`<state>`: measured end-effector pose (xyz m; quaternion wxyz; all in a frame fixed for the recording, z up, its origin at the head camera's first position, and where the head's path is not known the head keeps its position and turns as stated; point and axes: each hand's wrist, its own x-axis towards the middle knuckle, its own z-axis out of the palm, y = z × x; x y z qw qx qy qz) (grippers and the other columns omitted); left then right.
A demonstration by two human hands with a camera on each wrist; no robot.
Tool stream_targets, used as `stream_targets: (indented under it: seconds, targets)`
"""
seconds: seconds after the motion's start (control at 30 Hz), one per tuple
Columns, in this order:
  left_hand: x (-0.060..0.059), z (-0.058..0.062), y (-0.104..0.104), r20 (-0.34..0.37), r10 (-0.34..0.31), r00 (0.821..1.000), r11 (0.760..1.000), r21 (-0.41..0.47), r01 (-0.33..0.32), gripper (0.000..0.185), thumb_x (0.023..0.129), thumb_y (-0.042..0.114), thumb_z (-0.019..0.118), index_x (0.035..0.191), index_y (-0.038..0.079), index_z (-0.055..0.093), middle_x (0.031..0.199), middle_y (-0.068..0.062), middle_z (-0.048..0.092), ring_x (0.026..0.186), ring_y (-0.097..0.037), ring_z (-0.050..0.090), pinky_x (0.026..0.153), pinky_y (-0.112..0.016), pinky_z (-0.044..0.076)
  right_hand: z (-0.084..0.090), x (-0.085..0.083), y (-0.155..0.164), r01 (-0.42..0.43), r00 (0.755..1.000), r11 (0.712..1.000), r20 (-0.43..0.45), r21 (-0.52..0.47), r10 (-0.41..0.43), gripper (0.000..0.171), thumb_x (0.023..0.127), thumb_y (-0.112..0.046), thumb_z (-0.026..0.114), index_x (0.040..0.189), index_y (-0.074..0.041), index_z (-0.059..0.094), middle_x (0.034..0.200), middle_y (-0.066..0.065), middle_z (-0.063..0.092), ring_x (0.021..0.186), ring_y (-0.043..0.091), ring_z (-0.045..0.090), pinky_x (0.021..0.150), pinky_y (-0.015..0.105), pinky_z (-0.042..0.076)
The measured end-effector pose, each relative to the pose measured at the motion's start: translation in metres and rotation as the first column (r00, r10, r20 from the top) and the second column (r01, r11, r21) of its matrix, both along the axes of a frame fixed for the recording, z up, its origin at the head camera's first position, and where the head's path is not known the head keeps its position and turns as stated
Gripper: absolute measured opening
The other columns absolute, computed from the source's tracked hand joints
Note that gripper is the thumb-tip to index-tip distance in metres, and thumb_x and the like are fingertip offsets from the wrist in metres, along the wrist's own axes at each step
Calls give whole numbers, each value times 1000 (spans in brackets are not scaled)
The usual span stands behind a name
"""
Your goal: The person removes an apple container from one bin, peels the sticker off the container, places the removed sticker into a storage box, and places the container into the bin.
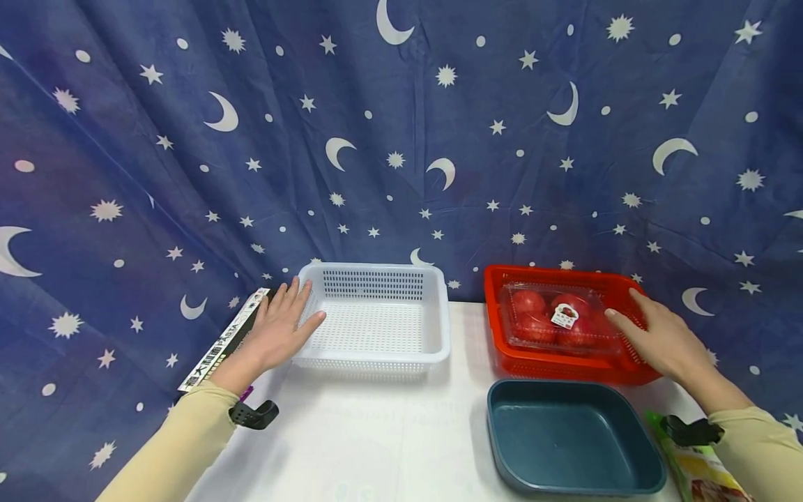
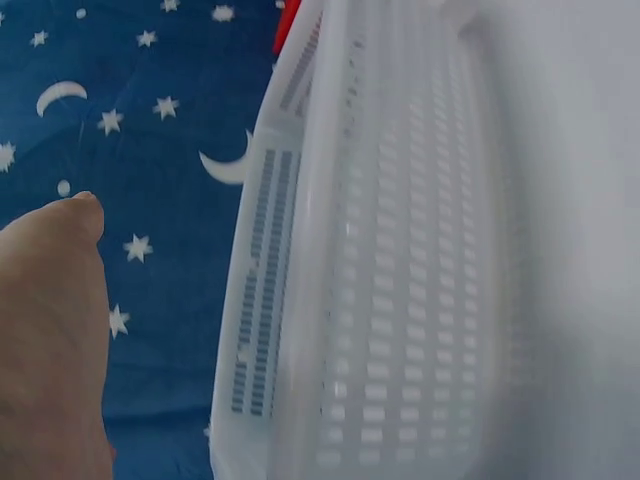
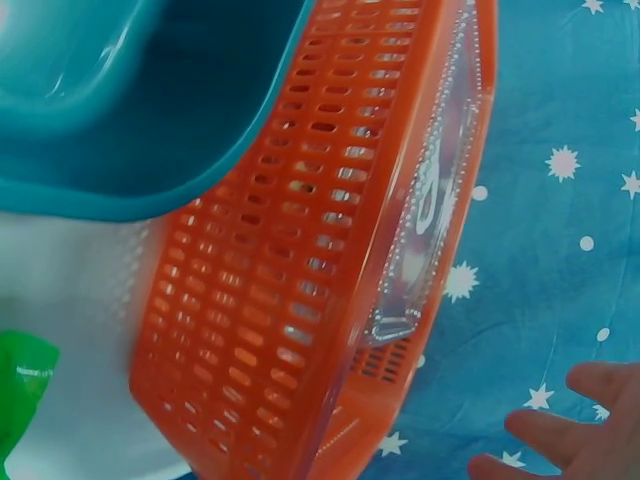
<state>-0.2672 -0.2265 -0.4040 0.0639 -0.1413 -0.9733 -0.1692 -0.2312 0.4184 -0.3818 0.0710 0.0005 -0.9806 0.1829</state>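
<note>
While the left hand lies flat with straight fingers against the left rim of the white basket at centre frame, gripping nothing, the right hand rests open-fingered on the right edge of the red basket at centre right, its fingertips at the clear tomato punnet lying inside. The punnet probably weighs little, but its thin plastic looks slick and would likely flex, and the tomatoes bruise easily, so both long sides seem the safest hold. A teal tray sits just below the red basket, and a pasta box lies under the left wrist.
</note>
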Motion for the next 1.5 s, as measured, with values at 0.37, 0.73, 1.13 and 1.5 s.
stream_targets:
  seconds: [0.37,0.73,1.13,1.5]
  targets:
    - [8,0,38,-42,-106,993,992,68,109,80,106,60,36,165,11,13,170,-15,6,155,-36,-2,121,-59,-6,8,1,-4,35,993,980,114,-194,-13,91,104,-62,37,159,6,11,149,47,25,121,65,39,90,77,41]
    - [23,4,85,-82,-254,964,958,114,262,75,107,59,36,165,16,17,171,-8,12,156,-26,2,125,-49,1,7,-5,-4,19,988,942,150,-335,33,91,103,-64,36,161,2,13,155,42,23,131,63,32,96,80,33]
    - [41,7,142,-111,-423,899,890,132,436,73,106,62,36,165,22,19,171,2,13,155,-15,-1,125,-40,6,12,-10,-20,-14,965,909,232,-417,122,93,102,-64,41,162,0,9,160,38,16,139,60,21,101,82,24]
    - [46,4,198,-86,-565,821,797,202,569,72,103,65,36,164,30,24,170,13,12,155,-18,16,121,-51,26,12,-16,-21,-6,966,909,232,-416,113,100,99,-66,47,163,-1,6,161,36,17,140,60,21,102,81,24]
